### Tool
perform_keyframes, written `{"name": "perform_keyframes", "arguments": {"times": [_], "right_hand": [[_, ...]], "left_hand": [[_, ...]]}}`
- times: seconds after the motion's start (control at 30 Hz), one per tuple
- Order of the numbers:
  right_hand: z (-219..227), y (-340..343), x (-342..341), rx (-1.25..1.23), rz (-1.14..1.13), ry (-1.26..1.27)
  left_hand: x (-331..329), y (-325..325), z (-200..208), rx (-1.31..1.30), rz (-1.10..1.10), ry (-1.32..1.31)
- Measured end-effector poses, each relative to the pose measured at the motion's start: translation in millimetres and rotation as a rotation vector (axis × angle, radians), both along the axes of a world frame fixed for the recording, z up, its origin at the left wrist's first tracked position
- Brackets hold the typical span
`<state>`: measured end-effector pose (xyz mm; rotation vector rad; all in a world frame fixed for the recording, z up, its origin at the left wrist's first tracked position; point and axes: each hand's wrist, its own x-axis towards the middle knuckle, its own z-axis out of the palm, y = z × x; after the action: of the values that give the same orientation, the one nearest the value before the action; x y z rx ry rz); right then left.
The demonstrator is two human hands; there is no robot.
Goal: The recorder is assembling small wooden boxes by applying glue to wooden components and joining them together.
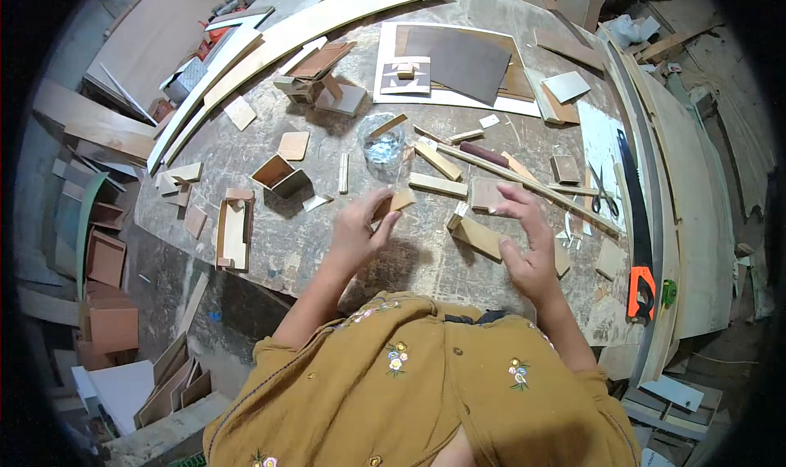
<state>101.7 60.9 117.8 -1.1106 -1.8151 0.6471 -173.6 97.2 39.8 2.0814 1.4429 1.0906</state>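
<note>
My left hand is closed, fingers and thumb pinching a small light wood piece just above the worktable. My right hand is open, thumb and fingers spread apart. Near its thumb, a flat wood strip lies at a slant with a small block at its far end; whether the thumb touches it I cannot tell. Beyond the hands are a wood stick, a square wood piece and a clear round container with a wood strip across its top.
At right lie black scissors and a handsaw with an orange handle. Small box-like wooden assemblies stand at left, including an open tray and a folded-corner piece. Far back are dark sheets and long curved boards.
</note>
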Motion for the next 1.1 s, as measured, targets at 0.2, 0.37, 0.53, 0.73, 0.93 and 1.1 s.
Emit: {"name": "perform_keyframes", "arguments": {"times": [0.2,0.37,0.53,0.73,0.93,1.1], "right_hand": [[7,11,-14,-0.211,0.232,0.105],[-10,16,-21,-0.320,0.286,0.239],[-3,11,-25,-0.034,0.152,-0.090],[2,7,-26,0.415,0.003,-0.476],[4,6,-22,0.393,0.029,-0.542],[19,13,-21,0.260,0.156,-0.432]], "left_hand": [[22,-10,49,0.066,-0.140,-0.125],[28,-17,62,-0.039,-0.238,-0.178],[27,-21,63,-0.227,-0.270,-0.296],[21,-24,74,-0.328,-0.322,-0.233],[23,-22,65,-0.517,-0.378,-0.448],[15,-13,65,-0.908,-0.536,-0.692]]}}
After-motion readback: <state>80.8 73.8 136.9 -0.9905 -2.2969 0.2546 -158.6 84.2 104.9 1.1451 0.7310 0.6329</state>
